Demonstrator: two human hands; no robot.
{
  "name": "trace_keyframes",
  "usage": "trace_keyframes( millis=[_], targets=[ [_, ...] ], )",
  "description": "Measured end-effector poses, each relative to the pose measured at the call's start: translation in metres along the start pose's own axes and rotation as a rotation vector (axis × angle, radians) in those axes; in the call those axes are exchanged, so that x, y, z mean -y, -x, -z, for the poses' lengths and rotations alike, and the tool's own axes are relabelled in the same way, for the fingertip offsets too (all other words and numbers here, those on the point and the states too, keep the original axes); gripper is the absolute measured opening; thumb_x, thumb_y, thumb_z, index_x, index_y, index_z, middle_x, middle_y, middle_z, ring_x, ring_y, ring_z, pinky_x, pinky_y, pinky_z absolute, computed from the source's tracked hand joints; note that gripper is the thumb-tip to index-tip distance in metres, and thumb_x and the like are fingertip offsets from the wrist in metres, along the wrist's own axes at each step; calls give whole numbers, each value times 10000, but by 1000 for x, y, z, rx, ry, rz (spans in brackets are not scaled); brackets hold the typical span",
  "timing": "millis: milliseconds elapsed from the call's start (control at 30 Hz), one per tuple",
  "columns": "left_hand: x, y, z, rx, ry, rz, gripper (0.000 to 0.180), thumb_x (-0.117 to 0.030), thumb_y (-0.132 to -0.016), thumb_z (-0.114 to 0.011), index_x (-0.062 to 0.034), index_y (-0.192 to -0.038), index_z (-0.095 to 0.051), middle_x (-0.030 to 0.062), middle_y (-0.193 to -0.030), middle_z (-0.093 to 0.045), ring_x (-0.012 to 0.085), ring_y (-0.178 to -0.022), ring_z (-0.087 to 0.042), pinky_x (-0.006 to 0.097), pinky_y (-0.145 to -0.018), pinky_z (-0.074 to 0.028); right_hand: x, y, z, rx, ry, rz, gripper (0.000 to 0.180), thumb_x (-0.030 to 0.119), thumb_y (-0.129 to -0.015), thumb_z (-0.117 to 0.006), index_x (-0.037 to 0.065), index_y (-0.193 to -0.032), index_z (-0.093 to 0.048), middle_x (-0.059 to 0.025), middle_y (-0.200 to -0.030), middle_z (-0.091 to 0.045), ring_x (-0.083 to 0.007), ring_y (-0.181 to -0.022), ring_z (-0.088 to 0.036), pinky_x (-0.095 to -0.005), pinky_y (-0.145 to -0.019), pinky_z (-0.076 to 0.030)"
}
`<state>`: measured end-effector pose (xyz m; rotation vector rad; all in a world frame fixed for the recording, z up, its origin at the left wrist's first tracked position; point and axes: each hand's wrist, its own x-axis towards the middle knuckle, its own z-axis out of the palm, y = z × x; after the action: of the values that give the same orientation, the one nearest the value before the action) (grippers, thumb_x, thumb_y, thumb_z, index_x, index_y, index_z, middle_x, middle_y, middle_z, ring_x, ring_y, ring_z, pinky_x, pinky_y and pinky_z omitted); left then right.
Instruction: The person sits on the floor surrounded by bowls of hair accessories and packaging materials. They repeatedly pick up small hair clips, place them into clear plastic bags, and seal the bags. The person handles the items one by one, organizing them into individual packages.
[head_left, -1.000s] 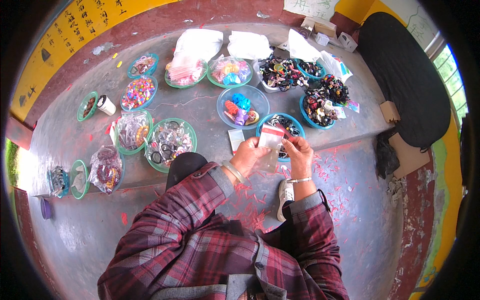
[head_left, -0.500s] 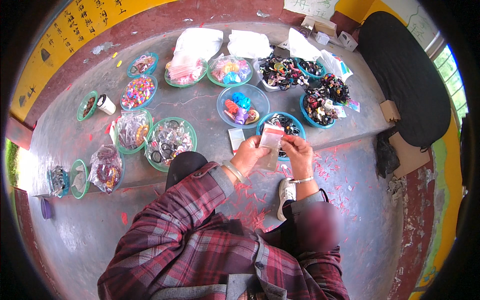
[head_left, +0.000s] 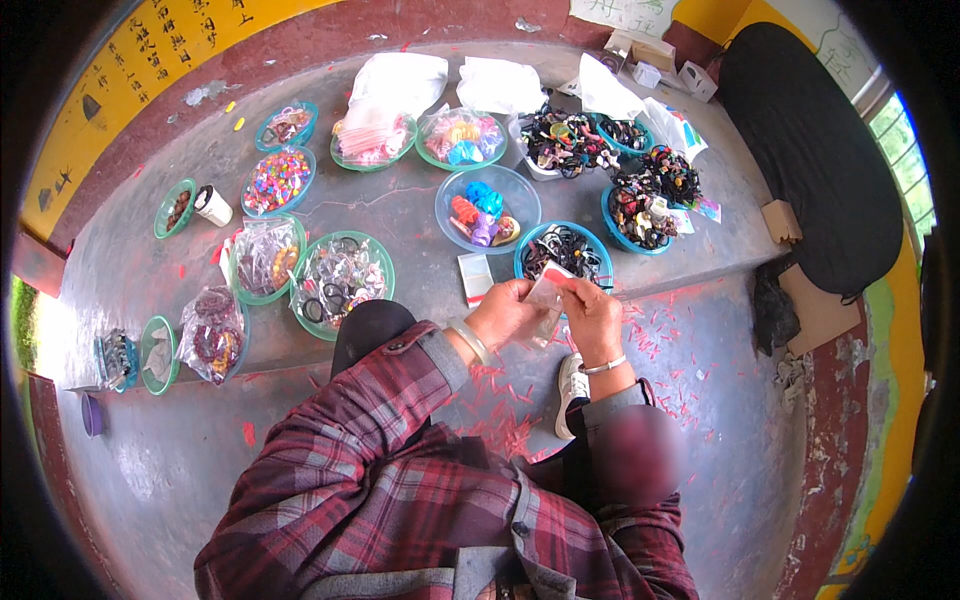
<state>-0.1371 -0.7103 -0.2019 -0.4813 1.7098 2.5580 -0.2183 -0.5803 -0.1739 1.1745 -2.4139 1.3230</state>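
A small clear plastic bag (head_left: 547,295) with a red strip along its top is held between my hands. My left hand (head_left: 503,314) pinches the bag's left side. My right hand (head_left: 594,318) grips its upper right edge by the red strip, fingers closed. What lies inside the bag is too small to make out. Just beyond my hands stands a blue bowl (head_left: 522,262) of black hair ties. To the left of that bowl, a flat stack of small clear bags (head_left: 475,278) lies on the grey ledge.
Green and blue bowls of packed trinkets cover the ledge, among them a bowl of coloured beads (head_left: 278,182) and a bowl of bagged hair ties (head_left: 342,285). A white cup (head_left: 213,207) lies at the left. Red paper scraps (head_left: 500,400) litter the floor around a white shoe (head_left: 572,385).
My right hand has shifted up and over the bag's top, and the bag has tilted. The left hand has moved slightly right.
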Motion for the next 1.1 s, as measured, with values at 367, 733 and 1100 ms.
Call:
trace_keyframes(
  millis=[367, 733, 1100],
  targets=[
    [2, 1, -1, 119, 160, -95, 317, -75, -770, -595, 0, -1069, -520, 56, -968, -587, 129, -835, -577, 260, -747, -461, 2, -5, 4, 4, -571, -548, 42, 74, -859, -489, 44, -859, -519, -35, -609, -563, -78, -495, -507, -201, -433, -405],
    [3, 1, 1, 24, 180, -50, 271, -123, -772, -622, -9, -1006, -545, 43, -900, -596, 106, -770, -578, 228, -673, -466, -9, -4, 3, -68, -617, -588, 87, 117, -847, -520, 49, -823, -569, -31, -656, -595, -69, -468, -507, -182, -399, -364],
    [39, -15, 23, -230, 233, -40, 238, -67, -774, -550, 14, -997, -533, 75, -876, -586, 148, -728, -573, 268, -656, -472, -25, -9, 18, -437, -923, -691, 68, 154, -843, -540, 88, -828, -546, -64, -687, -622, -87, -479, -517, -187, -410, -359]
  ],
)
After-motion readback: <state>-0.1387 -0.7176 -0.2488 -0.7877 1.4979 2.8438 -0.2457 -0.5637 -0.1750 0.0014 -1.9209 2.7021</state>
